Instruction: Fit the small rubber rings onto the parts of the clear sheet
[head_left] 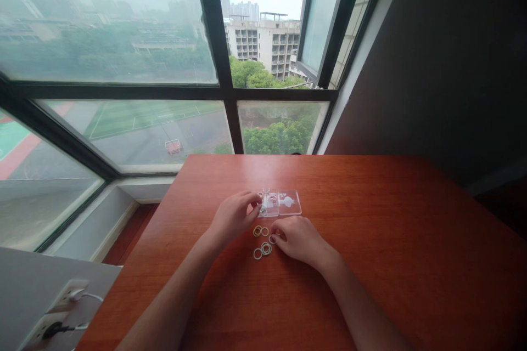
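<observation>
A clear plastic box (270, 211) with its lid (295, 204) folded open to the right lies on the table, with a few small rings inside. At the box's left side is my left hand (234, 217), thumb and fingertips drawn together over its edge; what they hold, if anything, is too small to make out. My right hand (300, 237) is closed just below the lid, its fingertips pinching a pale ring (272, 239). Between my hands and nearer to me lie several more pale rings (257, 253), some overlapping. The lid bears a white printed figure.
Under everything is a reddish-brown wooden table (395, 263). Dark-framed windows (228, 93) stand behind and left of it, with a dark wall (420, 66) at right. Plugs and cables sit in a wall socket (61, 312) at lower left.
</observation>
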Motion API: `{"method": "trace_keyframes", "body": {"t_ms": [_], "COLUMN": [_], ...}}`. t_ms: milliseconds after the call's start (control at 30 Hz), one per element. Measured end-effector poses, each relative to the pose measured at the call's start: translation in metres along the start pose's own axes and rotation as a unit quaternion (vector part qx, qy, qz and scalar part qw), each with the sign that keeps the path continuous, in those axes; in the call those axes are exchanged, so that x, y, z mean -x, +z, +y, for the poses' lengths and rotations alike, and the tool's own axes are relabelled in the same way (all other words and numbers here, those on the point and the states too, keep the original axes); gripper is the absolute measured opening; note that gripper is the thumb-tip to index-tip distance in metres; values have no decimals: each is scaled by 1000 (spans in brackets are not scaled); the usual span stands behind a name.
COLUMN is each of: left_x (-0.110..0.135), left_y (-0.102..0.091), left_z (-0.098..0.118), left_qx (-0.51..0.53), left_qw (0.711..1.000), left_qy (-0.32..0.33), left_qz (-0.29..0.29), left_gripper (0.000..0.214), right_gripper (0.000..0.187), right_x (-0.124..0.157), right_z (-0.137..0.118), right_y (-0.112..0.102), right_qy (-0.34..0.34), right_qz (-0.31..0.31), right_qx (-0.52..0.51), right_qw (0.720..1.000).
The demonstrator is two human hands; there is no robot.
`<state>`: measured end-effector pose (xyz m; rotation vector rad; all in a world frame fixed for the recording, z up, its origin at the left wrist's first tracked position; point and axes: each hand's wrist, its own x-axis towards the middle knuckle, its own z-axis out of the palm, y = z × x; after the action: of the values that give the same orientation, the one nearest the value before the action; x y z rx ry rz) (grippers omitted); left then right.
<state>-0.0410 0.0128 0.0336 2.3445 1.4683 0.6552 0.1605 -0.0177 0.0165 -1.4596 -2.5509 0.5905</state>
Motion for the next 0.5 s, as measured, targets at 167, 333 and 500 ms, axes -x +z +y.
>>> {"method": "trace_keyframes", "body": {"t_ms": [167, 333, 500], "left_x": [0, -1, 0], "left_y": [1, -1, -1], "left_z": [0, 3, 10], "left_qx": [2, 33, 118], "left_qw": [1000, 999, 992], "left_qy": [-1, 1, 9], "left_qz": [0, -6, -39], "left_gripper": [13, 12, 14], "right_gripper": [13, 11, 10], "right_x": [-2, -2, -2], "right_z": [1, 1, 4], "right_y": [4, 5, 2], "right_qy": [2, -3, -1], "right_qz": [6, 64, 156], "right_qx": [-2, -27, -50], "right_qw": [1000, 998, 987]}}
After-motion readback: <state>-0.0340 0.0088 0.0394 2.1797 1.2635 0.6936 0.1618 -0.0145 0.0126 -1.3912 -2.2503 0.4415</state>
